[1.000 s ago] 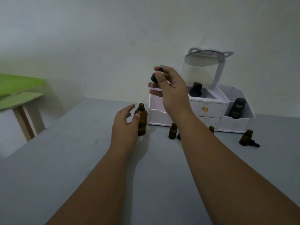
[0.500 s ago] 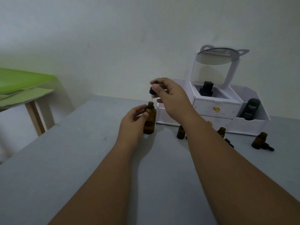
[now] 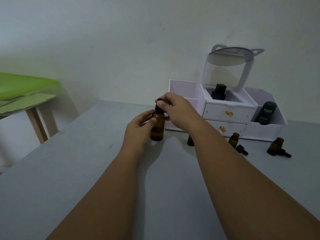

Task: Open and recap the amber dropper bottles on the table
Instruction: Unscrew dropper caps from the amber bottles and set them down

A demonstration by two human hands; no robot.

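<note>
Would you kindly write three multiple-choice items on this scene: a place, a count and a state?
1. Where is the black Kahf tube?
A. in a drawer
B. in the white organiser's open end compartment
C. flat on the table

2. How many loose dropper caps show on the table?
A. two
B. none
C. five

3. How is the large amber bottle?
A. on its side
B. upside down
C. upright, held by the left hand

Answers: B, it stands in that compartment; A, one lies by each of two open small bottles; C, the right hand pinches its black cap at the neck.
</note>
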